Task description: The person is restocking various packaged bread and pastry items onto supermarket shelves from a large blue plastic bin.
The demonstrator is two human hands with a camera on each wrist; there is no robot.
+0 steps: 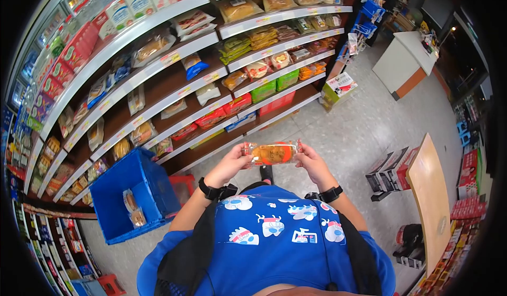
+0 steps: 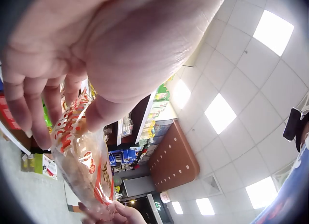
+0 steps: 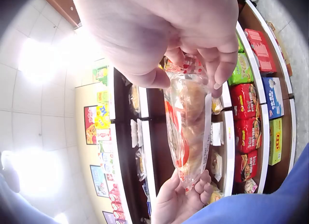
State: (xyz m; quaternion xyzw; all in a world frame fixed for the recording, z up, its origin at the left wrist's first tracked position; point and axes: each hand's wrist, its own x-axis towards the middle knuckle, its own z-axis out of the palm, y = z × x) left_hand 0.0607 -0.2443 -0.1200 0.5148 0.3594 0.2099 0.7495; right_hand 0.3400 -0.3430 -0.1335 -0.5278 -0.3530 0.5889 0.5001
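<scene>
Tiered white-edged shelves (image 1: 174,58) of packaged food stand ahead of the person. At lower left, a blue rectangular plastic crate (image 1: 132,190) contains two wrapped breads (image 1: 133,209). The left hand (image 1: 231,165) and right hand (image 1: 315,165) each pinch one end of a clear, red-printed plastic bread packet (image 1: 272,153), fingers and thumbs closed on its wrapper, holding it level above the grey floor (image 1: 296,127).

Shop interior, probably a convenience store: curved shelves (image 1: 190,48) of packaged bread and snacks, price labels along the edges. White counter (image 1: 404,61) at far side, perhaps a checkout, too small to tell. Tiled ceiling (image 2: 241,64), square light panels.
</scene>
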